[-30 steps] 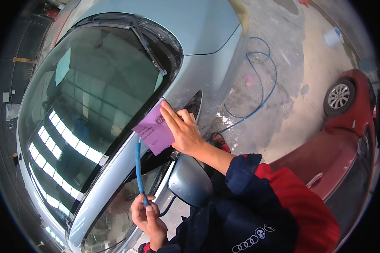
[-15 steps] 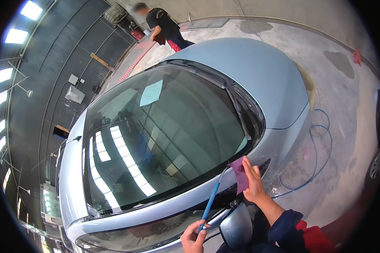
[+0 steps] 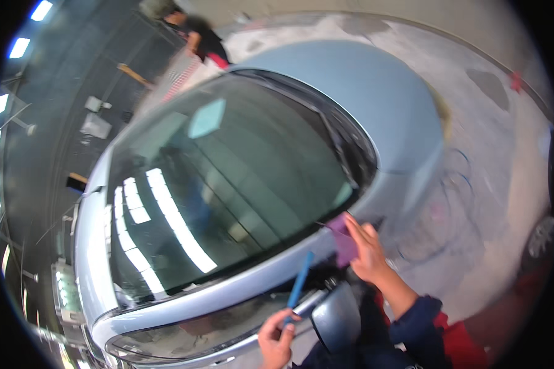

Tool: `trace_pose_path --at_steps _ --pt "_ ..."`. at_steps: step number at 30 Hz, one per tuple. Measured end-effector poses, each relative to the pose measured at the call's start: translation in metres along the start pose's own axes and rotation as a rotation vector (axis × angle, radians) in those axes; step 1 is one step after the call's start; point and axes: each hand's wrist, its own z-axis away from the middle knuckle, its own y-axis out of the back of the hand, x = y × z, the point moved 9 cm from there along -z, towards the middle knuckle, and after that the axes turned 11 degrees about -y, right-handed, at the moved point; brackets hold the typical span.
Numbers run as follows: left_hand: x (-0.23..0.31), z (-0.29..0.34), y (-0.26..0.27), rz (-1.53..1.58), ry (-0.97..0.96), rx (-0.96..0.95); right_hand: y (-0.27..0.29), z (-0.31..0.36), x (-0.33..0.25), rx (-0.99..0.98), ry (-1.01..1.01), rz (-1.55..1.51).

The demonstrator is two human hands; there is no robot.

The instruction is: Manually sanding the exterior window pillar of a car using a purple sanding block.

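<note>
My left hand, low in the middle, is closed round a slim tool with a blue handle. The handle points up toward the car's windscreen pillar; blur hides most of its thin tip. To the right, my right hand holds a thin purple sheet, thumb and fingers on its right side. That sheet lies by the lower near corner of the windscreen, over the silver-blue pillar. Whether the tool touches the sheet, I cannot tell.
Below my right hand is the car's side mirror. The bonnet spreads beyond the windscreen. A blue hose loops on the concrete floor. A person in dark clothes stands beyond the car, and a dark wheel shows far right.
The whole view has shifted and blurred, so the car sits further left and up. Both hands keep their holds near the pillar. The other person has moved left.
</note>
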Motion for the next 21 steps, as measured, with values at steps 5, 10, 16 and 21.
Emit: trace_pose_path --at_steps 5,10,16,21 --pt "0.013 -0.003 0.009 0.026 -0.048 0.039 -0.022 -0.027 -0.018 -0.102 0.015 0.044" --pt "0.008 -0.013 -0.003 0.007 -0.041 0.006 -0.027 -0.011 0.007 -0.078 -0.027 0.059" --pt "0.012 -0.005 -0.007 0.02 -0.04 0.014 -0.024 -0.006 -0.001 -0.024 0.033 0.12" --pt "0.013 -0.006 -0.017 0.009 -0.035 -0.006 -0.041 0.012 0.019 -0.017 -0.012 0.192"
